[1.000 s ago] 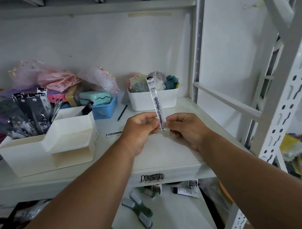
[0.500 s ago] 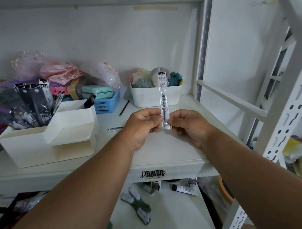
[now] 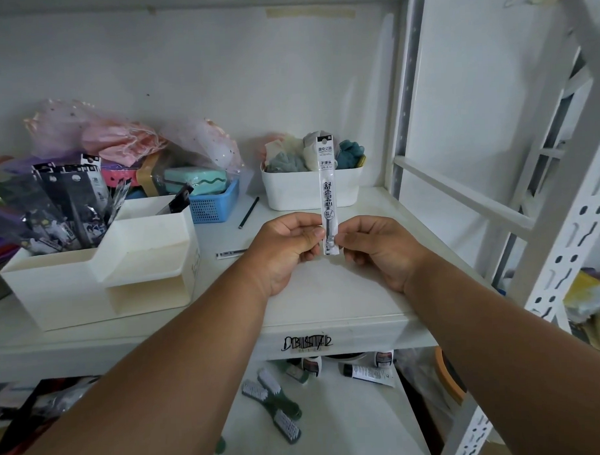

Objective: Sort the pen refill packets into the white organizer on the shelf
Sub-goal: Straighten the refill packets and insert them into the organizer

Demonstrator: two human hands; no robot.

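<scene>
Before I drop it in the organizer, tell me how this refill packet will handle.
Probably fairly stiff: the packet stands upright though the left hand and right hand pinch only its bottom end. Likely very light, being slim with a thin refill inside. Its clear film looks glossy, so it may slip from a loose pinch.

Left hand (image 3: 286, 251) and right hand (image 3: 377, 250) raised together, fingers pinched, forearms extended

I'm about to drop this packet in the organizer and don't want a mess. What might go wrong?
The refill packet is pinched only at its bottom end by the left hand and right hand, so it may flop. The white organizer has a crowded rear compartment; the packets already standing there might snag it.
</scene>
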